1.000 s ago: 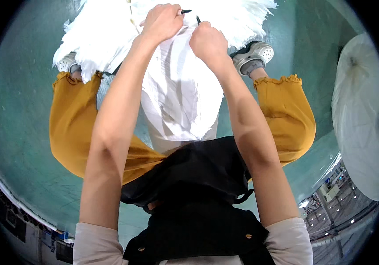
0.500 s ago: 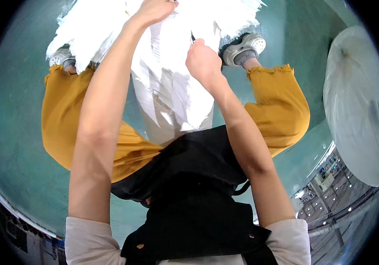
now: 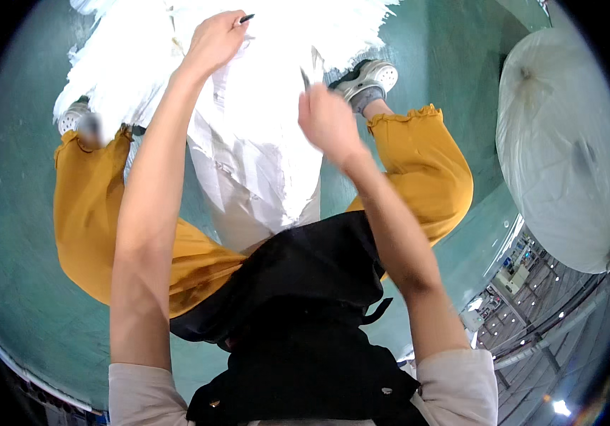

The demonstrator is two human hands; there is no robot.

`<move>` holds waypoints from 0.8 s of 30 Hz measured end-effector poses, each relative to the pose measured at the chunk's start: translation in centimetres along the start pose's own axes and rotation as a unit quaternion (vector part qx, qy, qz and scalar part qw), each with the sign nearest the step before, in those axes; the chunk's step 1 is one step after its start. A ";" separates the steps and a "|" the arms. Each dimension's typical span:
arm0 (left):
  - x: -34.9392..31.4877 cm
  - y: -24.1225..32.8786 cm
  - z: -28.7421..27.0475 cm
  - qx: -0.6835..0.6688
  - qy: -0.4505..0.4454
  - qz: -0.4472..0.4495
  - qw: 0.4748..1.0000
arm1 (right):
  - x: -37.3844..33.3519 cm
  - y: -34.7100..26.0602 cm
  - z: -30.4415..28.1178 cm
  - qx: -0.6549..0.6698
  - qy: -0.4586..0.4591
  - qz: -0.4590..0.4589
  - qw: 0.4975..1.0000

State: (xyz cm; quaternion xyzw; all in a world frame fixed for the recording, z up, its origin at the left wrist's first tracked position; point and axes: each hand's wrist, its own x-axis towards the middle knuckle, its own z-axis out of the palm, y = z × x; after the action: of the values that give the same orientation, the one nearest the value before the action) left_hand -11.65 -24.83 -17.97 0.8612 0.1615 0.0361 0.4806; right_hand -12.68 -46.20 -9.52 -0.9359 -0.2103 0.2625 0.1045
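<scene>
Between my knees lies a bright white, sheet-like material (image 3: pixel 269 92) with ragged, fringed edges, washed out by glare. My left hand (image 3: pixel 216 42) is closed above its upper part, with a small black object (image 3: pixel 247 18) poking out of the fingers; its kind is unclear. To the right, my right hand (image 3: pixel 328 124) is closed in a fist, somewhat blurred. A slim, dark pointed tool (image 3: pixel 305 78) sticks up from it, perhaps a blade. A pale, thin piece (image 3: pixel 317 62) shows just beside the tool's tip.
My legs in mustard trousers (image 3: pixel 429 167) are spread on both sides, with a grey clog (image 3: pixel 369 82) at the right. A large, translucent plastic-wrapped bundle (image 3: pixel 561 149) stands at far right on the green floor (image 3: pixel 21 213). My black apron (image 3: pixel 305 355) covers my lap.
My left hand has shifted left and slightly down, and the black object in it now shows plainly. My right hand has dropped a little. The whole view has shifted slightly.
</scene>
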 end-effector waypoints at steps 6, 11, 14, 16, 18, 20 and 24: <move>0.7 0.7 0.8 0.052 -0.032 0.007 0.998 | 11.9 -2.5 -0.1 -0.017 0.075 -0.011 0.997; 0.7 0.3 0.4 0.055 -0.049 0.054 0.996 | 9.4 -2.9 0.8 -0.045 0.006 0.014 0.999; 1.8 -1.8 0.7 -0.013 -0.057 0.038 0.998 | 7.7 -1.8 2.8 -0.054 0.063 -0.041 0.996; 2.5 -1.4 1.0 -0.025 -0.104 0.005 0.994 | 5.2 -0.9 3.4 -0.046 0.053 -0.026 0.997; 3.0 -1.2 1.1 -0.023 -0.108 0.012 0.994 | 2.7 0.1 4.0 -0.032 0.032 -0.024 0.999; 3.7 -1.6 0.7 0.023 -0.118 0.019 0.993 | -0.5 0.0 4.4 -0.013 0.008 -0.013 1.000; 4.6 -1.0 0.6 -0.032 -0.144 -0.036 0.988 | -6.2 0.9 4.7 -0.010 -0.101 0.052 0.994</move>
State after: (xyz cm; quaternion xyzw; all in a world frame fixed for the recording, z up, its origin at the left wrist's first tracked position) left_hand -7.46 -23.41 -19.61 0.8351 0.1205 -0.1006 0.5272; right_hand -19.69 -49.38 -10.98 -0.9152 -0.1739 0.3587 0.0600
